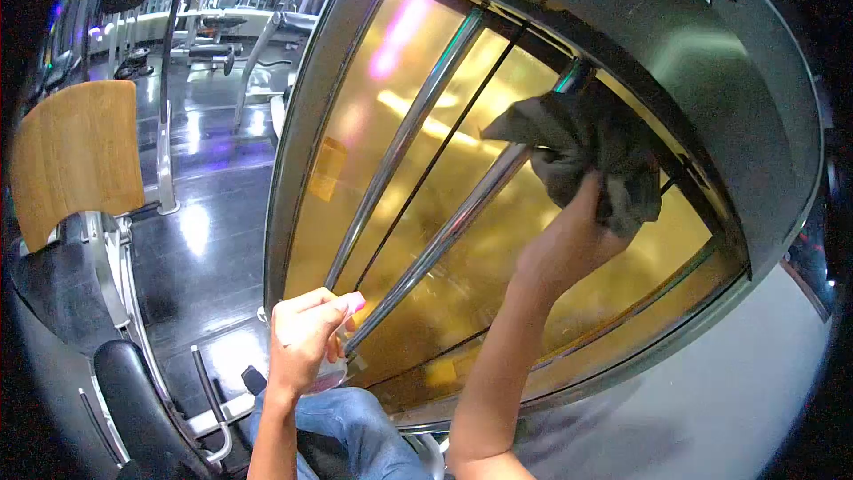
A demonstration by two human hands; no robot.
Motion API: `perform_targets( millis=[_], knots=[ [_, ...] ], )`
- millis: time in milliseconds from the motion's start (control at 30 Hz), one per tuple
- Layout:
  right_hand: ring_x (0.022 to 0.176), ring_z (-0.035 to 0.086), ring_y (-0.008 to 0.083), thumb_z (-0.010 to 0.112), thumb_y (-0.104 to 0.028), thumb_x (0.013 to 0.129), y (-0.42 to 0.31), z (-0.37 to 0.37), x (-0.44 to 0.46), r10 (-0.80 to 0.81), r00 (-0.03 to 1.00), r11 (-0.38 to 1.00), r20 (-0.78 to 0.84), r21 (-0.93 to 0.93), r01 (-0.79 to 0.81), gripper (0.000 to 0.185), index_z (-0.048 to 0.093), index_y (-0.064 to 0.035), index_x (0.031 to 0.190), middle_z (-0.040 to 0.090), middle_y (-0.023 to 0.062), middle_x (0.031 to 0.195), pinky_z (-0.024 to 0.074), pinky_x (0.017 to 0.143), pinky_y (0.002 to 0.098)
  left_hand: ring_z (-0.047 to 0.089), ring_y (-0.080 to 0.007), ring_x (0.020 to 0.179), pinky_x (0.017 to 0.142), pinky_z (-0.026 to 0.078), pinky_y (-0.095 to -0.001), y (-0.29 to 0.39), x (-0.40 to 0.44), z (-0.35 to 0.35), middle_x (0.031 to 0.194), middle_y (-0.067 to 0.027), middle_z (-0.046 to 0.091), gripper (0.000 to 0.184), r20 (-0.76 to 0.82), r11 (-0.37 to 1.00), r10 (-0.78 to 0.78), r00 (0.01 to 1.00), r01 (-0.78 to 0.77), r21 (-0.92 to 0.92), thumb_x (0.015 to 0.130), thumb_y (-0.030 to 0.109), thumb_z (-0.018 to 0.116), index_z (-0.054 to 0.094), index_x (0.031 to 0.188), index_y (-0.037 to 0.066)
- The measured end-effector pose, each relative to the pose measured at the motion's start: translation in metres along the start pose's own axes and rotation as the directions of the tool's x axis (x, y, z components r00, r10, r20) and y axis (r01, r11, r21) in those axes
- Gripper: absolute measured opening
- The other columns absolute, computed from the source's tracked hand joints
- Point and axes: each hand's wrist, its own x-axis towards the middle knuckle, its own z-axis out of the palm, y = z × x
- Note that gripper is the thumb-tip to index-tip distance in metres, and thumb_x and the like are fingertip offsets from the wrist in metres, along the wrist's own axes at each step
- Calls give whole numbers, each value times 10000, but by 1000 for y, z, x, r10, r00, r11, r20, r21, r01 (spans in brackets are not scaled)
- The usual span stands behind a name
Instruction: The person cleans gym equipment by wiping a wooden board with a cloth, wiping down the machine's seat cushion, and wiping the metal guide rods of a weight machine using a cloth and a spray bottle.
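Note:
My right hand (569,244) grips a crumpled black cloth (613,147) near the upper end of a chrome rod (444,236). The cloth hides part of that rod; whether it presses on it I cannot tell. Lower down, my left hand (306,333) is closed around a clear spray bottle (330,378) with a pink nozzle (354,302). A second chrome rod (400,147) runs alongside the first, with a thin black cable (444,147) between them. Behind them lies a shiny gold panel (524,320) in a dark machine frame (311,116).
To the left stands a gym machine with a wooden board (80,156) and a black padded seat (147,391). More exercise equipment (213,49) fills the back across the dark glossy floor (200,240). A grey surface (684,391) lies at lower right.

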Motion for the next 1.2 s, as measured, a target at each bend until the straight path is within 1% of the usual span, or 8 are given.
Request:
perform_targets(
  millis=[100, 133, 233, 367, 533, 800, 1033, 1200],
  knots=[
    [951, 624, 180, 584, -144, 902, 34, -8, 21, 65, 949, 985, 308, 132, -111, 160, 633, -65, 1032, 653, 48, 1038, 492, 865, 309, 521, -71, 435, 426, 417, -222, 1, 0, 0, 630, -47, 626, 288, 6, 1000, 0, 1000, -1, 25, 900, 237, 612, 664, 764, -11],
    [937, 635, 202, 562, -251, 915, 36, 3, 15, 434, 880, 767, 192, 435, -472, 217, 625, -92, 1048, 662, 69, 1071, 497, 845, 317, 519, -70, 434, 426, 414, -222, 0, -1, -1, 626, -46, 624, 296, 13, 999, -5, 1000, 4, 41, 899, 245, 619, 667, 758, -10],
    [960, 634, 232, 534, -333, 920, 91, -10, 37, 291, 626, 239, 723, 579, -780, 329, 617, -97, 1133, 660, 82, 1108, 485, 879, 406, 521, -72, 434, 422, 410, -226, -3, -2, -5, 614, -37, 620, 295, 33, 997, -29, 999, 26, 70, 896, 247, 624, 685, 769, -12],
    [979, 621, 242, 505, -402, 917, 61, 16, 35, 315, 623, 364, 716, 515, -776, 433, 592, -95, 1211, 649, 105, 1124, 452, 889, 452, 524, -75, 434, 421, 408, -229, 1, -3, -4, 609, -31, 621, 287, 34, 995, -23, 999, 20, 95, 891, 247, 627, 702, 789, -10],
    [1018, 613, 255, 504, -422, 915, 93, 11, 20, 52, 408, -76, 912, 411, -909, 488, 563, -90, 1268, 628, 131, 1167, 415, 865, 400, 534, -78, 439, 421, 410, -230, -2, -5, -5, 619, -34, 629, 277, 34, 994, -66, 997, 63, 86, 894, 237, 620, 704, 797, -9],
    [1114, 592, 339, 515, -361, 934, 101, -38, -46, 502, 415, -40, 759, 499, -865, 487, 521, -57, 1315, 601, 174, 1216, 485, 965, 507, 529, -82, 430, 418, 406, -229, -10, -9, -11, 605, -34, 615, 300, 50, 994, -49, 998, 44, 102, 901, 233, 598, 672, 746, -13],
    [1123, 585, 248, 617, -245, 926, 72, -89, -161, 781, 540, 565, 313, 14, -825, 413, 528, -31, 1268, 584, 132, 1248, 466, 982, 392, 512, -80, 419, 415, 400, -235, -24, -18, -12, 588, -41, 604, 315, 19, 994, -90, 996, 89, 64, 907, 239, 584, 654, 727, -11],
    [1154, 527, 217, 650, -151, 905, 47, -57, -128, 583, 800, 806, 143, -230, -546, 395, 545, -3, 1256, 542, 121, 1249, 409, 996, 346, 519, -82, 426, 417, 402, -233, -30, -27, -14, 597, -50, 613, 322, 35, 994, -102, 994, 100, 38, 907, 263, 596, 652, 745, -10]
  ],
)
